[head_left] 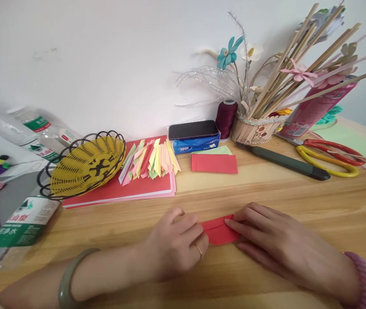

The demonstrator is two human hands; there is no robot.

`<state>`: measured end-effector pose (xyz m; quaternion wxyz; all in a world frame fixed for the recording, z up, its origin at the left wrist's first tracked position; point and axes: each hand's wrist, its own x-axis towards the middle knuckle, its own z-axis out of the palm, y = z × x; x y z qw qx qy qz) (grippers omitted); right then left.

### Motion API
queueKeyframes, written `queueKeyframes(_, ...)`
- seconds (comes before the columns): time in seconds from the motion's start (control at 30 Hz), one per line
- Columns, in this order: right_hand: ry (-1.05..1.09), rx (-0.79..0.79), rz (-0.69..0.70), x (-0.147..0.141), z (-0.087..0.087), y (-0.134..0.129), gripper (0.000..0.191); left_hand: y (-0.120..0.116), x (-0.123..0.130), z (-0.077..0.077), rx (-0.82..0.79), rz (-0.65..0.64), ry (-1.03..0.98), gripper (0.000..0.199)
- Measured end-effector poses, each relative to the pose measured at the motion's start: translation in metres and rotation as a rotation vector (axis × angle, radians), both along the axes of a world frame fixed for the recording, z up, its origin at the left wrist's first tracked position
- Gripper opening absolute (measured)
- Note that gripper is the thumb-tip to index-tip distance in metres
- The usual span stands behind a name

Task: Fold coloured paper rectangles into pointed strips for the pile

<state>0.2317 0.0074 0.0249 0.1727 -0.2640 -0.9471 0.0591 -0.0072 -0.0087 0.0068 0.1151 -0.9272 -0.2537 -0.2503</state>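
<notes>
Between the two hands, a folded red paper is held: one end is gripped by the curled left hand, the other by the fingers of the right hand. Beyond the left hand, colored folded strips are heaped.

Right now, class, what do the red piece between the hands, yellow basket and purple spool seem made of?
Red piece: apparently matte paper, by its thin edge and folds. Yellow basket: probably slightly glossy plastic, by its flat, evenly woven strips. Purple spool: likely thread with slight sheen, around a pale core.
</notes>
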Motion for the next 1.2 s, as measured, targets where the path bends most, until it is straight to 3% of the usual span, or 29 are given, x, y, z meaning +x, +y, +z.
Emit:
queueKeyframes(0.13, 0.079, -0.018, -0.027, 0.002, -0.004, 0.001, 0.021, 0.001, 0.006, 0.004, -0.237, 0.090, -0.207, 0.011)
queueKeyframes(0.23, 0.111, -0.040, -0.057, 0.003, -0.006, 0.001, 0.020, 0.000, 0.009, 0.005, -0.328, 0.148, -0.285, 0.008)
queueKeyframes(0.53, 0.078, -0.230, -0.110, 0.003, -0.004, 0.005, 0.018, -0.006, 0.005, 0.007, -0.489, 0.170, -0.344, 0.006)
queueKeyframes(0.7, 0.129, -0.251, -0.111, 0.004, -0.006, 0.005, 0.019, -0.007, 0.004, 0.006, -0.547, 0.176, -0.357, 0.008)
queueKeyframes(1.0, 0.178, -0.263, -0.159, 0.001, -0.010, 0.005, 0.014, -0.012, 0.009, 0.003, -0.413, 0.220, -0.272, 0.010)
queueKeyframes(1.2, 0.195, -0.338, -0.175, 0.004, -0.012, 0.006, 0.016, -0.005, 0.007, 0.002, -0.657, 0.222, -0.391, 0.013)
